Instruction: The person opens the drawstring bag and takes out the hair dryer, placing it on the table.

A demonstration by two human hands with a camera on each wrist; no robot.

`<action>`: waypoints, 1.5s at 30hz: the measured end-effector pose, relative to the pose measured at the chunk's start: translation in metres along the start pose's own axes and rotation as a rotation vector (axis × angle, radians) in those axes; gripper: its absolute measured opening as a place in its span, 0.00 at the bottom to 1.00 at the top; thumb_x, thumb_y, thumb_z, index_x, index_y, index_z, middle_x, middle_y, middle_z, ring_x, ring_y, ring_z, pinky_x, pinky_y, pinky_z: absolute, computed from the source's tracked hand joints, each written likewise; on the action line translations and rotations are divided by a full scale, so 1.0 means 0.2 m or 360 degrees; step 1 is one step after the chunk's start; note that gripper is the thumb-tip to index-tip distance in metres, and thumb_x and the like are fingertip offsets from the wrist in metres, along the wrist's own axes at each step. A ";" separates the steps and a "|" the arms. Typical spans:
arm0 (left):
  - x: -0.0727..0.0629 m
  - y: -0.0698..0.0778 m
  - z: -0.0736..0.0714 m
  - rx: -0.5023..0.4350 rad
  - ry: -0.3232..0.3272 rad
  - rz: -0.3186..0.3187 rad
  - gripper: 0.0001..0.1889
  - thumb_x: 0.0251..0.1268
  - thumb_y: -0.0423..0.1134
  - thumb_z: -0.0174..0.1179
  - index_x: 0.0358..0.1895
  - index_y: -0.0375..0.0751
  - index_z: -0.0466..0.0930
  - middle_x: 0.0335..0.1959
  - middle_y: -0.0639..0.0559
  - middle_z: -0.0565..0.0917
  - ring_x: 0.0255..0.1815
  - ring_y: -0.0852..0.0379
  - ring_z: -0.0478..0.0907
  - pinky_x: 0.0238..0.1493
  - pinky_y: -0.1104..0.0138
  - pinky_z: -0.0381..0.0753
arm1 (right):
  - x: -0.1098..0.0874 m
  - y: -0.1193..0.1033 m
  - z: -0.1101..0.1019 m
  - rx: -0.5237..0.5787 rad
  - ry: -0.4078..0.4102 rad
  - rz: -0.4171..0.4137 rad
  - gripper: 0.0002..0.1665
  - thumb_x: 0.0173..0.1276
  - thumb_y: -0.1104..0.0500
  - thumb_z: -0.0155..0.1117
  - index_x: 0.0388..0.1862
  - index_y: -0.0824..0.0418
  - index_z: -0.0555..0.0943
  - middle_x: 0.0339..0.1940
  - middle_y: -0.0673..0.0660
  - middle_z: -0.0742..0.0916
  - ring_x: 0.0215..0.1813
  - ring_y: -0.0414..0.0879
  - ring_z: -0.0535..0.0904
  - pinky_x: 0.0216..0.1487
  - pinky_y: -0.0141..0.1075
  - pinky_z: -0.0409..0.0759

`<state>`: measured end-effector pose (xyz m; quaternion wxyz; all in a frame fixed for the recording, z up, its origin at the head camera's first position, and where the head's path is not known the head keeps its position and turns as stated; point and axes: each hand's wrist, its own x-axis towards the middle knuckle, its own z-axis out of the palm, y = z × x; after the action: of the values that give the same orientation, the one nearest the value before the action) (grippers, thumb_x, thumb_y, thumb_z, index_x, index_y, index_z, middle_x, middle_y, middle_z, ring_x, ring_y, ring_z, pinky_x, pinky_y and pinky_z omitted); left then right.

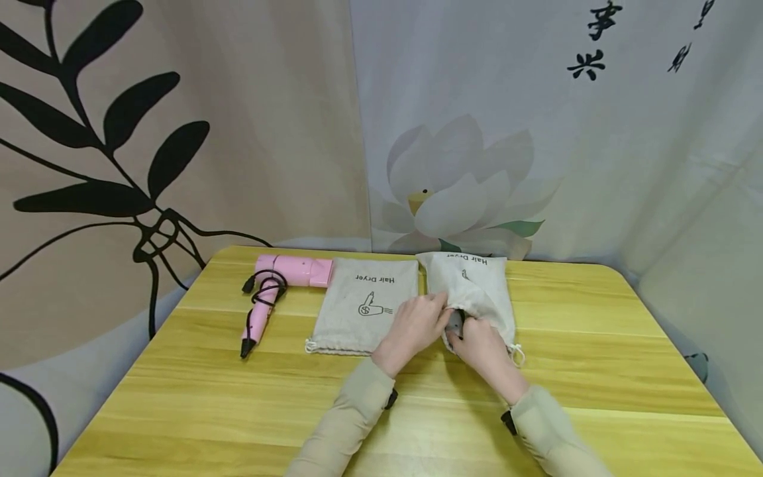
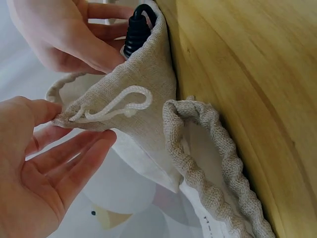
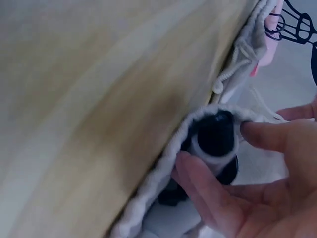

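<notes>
A cloth drawstring bag (image 1: 485, 285) printed "Hair Dryer" lies at the back, right of the middle, its mouth toward me. A grey hair dryer (image 1: 456, 322) is partly inside it; its black handle end (image 3: 216, 134) and black cord sleeve (image 2: 136, 37) show at the opening. My left hand (image 1: 414, 331) pinches the left edge of the mouth, beside a white cord loop (image 2: 131, 101). Reaching into the mouth, my right hand (image 1: 481, 348) has its thumb and fingers around the handle end. The rest of the dryer is hidden by cloth.
A second "Hair Dryer" bag (image 1: 346, 324) lies flat left of the first. Farther left is a pink hair dryer (image 1: 292, 270) with a black cord (image 1: 271, 288) wound round its handle. The wooden table (image 1: 208, 411) ends at a printed curtain (image 1: 286, 132).
</notes>
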<state>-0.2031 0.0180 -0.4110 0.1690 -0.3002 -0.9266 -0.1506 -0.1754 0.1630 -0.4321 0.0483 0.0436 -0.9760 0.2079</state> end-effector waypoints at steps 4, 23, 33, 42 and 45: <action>-0.01 0.00 0.00 0.0035 -0.0054 -0.0019 0.07 0.67 0.43 0.57 0.36 0.45 0.74 0.21 0.53 0.78 0.18 0.60 0.74 0.16 0.74 0.65 | 0.02 -0.01 0.02 0.0035 0.0025 0.0040 0.22 0.63 0.56 0.62 0.11 0.58 0.68 0.10 0.55 0.74 0.12 0.45 0.67 0.13 0.34 0.63; -0.02 0.03 0.02 -0.0111 -0.0297 -0.0052 0.12 0.52 0.29 0.66 0.40 0.41 0.76 0.31 0.49 0.83 0.25 0.58 0.78 0.21 0.79 0.70 | 0.08 0.04 -0.07 0.0135 -0.0153 0.0108 0.14 0.53 0.59 0.68 0.25 0.66 0.74 0.21 0.60 0.78 0.21 0.46 0.72 0.21 0.34 0.70; -0.02 0.06 0.05 -0.0164 -0.0363 -0.0062 0.10 0.55 0.30 0.64 0.38 0.42 0.75 0.33 0.50 0.83 0.28 0.57 0.80 0.23 0.78 0.73 | 0.05 0.13 -0.17 0.0027 -0.0291 -0.0087 0.23 0.52 0.57 0.72 0.39 0.71 0.76 0.28 0.59 0.81 0.28 0.47 0.74 0.29 0.38 0.75; -0.01 0.10 0.07 -0.0215 -0.0475 0.0044 0.09 0.58 0.35 0.64 0.41 0.44 0.76 0.35 0.53 0.84 0.25 0.64 0.76 0.25 0.80 0.72 | 0.00 0.23 -0.25 0.0051 -0.0400 -0.0212 0.20 0.49 0.60 0.74 0.33 0.66 0.72 0.25 0.54 0.75 0.28 0.44 0.69 0.28 0.34 0.68; -0.01 0.11 0.07 -0.0213 -0.0469 0.0133 0.09 0.60 0.41 0.64 0.41 0.46 0.77 0.33 0.56 0.84 0.24 0.67 0.74 0.25 0.80 0.70 | -0.01 0.27 -0.28 0.0045 -0.0430 -0.0264 0.19 0.47 0.61 0.73 0.27 0.64 0.70 0.23 0.52 0.72 0.26 0.43 0.66 0.26 0.31 0.64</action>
<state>-0.1917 0.0389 -0.4217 0.0170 -0.3680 -0.9159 -0.1593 -0.1749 0.2350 -0.4031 -0.0671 0.1523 -0.9636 0.2093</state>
